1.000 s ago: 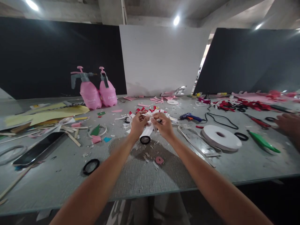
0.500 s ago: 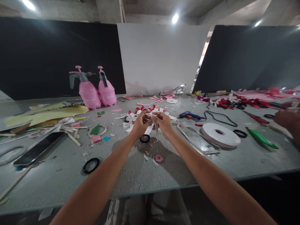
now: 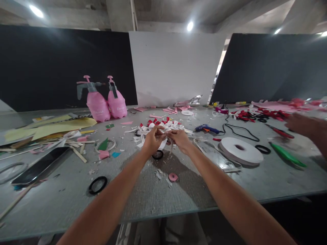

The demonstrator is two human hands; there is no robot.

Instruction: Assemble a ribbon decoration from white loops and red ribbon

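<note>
Close together above the middle of the table, my left hand and my right hand both pinch a strip of white ribbon. One end of it hangs down below my right fingers. Between the fingertips the ribbon is small and partly hidden. Behind my hands lies a pile of white and red ribbon pieces. A black ring rests just under my left hand, and a pink ring-shaped piece lies nearer the table edge.
On the right are a large white ribbon roll, a blue glue gun with its cord, and a green tool. Another person's hand reaches in there. Left stand pink spray bottles; a phone lies before them.
My view has tilted slightly up. Both hands keep pinching the ribbon with small finger shifts. The other person's hand on the right has moved inward over the table.
</note>
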